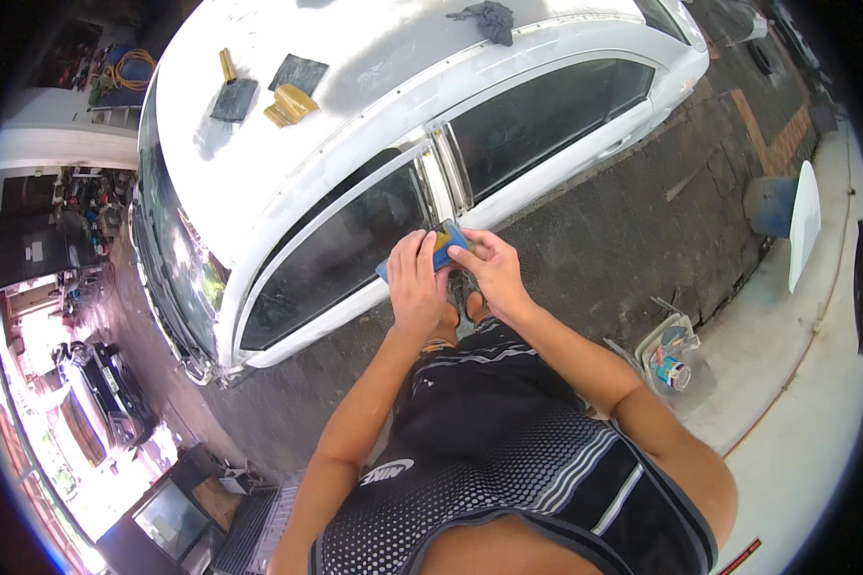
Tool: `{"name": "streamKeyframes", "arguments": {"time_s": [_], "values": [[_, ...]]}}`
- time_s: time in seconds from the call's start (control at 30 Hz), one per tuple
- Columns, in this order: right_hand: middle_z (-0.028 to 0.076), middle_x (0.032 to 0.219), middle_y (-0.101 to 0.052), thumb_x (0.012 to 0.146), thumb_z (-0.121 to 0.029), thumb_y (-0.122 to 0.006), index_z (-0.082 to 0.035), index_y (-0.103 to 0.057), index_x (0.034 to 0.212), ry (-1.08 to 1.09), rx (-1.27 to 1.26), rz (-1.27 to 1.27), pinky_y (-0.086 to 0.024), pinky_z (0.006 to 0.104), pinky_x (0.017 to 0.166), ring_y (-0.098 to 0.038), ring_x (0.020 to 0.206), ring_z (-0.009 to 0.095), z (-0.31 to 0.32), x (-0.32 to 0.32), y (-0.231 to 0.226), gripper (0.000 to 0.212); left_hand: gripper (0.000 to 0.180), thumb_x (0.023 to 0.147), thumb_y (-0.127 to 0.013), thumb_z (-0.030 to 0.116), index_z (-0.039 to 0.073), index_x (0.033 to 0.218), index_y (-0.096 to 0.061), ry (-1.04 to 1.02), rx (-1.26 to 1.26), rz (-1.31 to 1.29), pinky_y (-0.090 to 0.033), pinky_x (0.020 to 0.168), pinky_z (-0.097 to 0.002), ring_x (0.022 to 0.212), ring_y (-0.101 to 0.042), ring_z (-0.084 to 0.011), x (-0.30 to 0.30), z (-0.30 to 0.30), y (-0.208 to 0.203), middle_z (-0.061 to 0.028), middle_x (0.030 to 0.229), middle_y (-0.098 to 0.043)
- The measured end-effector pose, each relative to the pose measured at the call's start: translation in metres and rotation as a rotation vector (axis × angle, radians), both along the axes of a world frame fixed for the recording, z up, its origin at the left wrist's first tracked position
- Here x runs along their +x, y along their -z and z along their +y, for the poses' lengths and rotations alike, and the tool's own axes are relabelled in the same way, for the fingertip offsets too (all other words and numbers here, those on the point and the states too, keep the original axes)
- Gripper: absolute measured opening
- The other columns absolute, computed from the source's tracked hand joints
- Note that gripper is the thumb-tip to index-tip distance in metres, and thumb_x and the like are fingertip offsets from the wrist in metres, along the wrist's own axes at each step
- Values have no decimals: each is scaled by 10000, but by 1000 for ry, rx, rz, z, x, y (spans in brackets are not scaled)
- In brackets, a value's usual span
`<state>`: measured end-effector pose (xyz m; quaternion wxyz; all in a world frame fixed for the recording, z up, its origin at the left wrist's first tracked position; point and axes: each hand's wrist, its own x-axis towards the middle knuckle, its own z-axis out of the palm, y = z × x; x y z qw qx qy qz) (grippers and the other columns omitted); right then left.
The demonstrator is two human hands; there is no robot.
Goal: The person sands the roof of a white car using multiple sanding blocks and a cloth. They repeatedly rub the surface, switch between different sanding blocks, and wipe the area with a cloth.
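Observation:
Both hands are together in front of my body, beside the white car's [288, 144] side windows. Between them is a blue sanding block [443, 257] with a piece of yellow sandpaper [441, 240] against it. My left hand [415, 283] is closed over the block's left part, and a blue end sticks out beyond its fingers. On the right side, my right hand [494, 273] pinches the block with thumb and fingers. Up on the car roof lie a folded yellow sheet [291, 105], two dark grey sheets [298, 72], a narrow yellow strip [227, 64] and a crumpled dark cloth [489, 19].
A blue drum [770, 205] with a white panel [804, 225] stands to the right. Nearer, a tray [654, 340] and a can [672, 372] sit beside a pale surface [786, 383]. Shelves of clutter [86, 216] and a dark vehicle [110, 393] are at the left.

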<state>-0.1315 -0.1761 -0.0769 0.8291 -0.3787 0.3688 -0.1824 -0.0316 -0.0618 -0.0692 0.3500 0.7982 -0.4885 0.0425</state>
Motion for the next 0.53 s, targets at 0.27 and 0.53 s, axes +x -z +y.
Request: {"name": "streamKeyframes", "arguments": {"time_s": [0.27,0.53], "values": [[50,1211,-714,1063,-277,-645,-32,-665,1322,-438,332,-66,-595,354,944,-705,1052,162,-28,27,10,357,646,716,-831,-25,20,1328,-630,-97,37,41,-473,1058,-489,1241,-609,-378,17,34,-9,-158,1349,-639],[59,1216,-721,1046,-282,-674,-23,-681,1308,-474,188,-45,-614,411,942,-691,1113,172,-13,45,19,368,595,771,-782,25,43,1349,-643,-153,57,-5,-469,1075,-491,1275,-585,-385,20,45,-18,-173,1381,-608]]}}
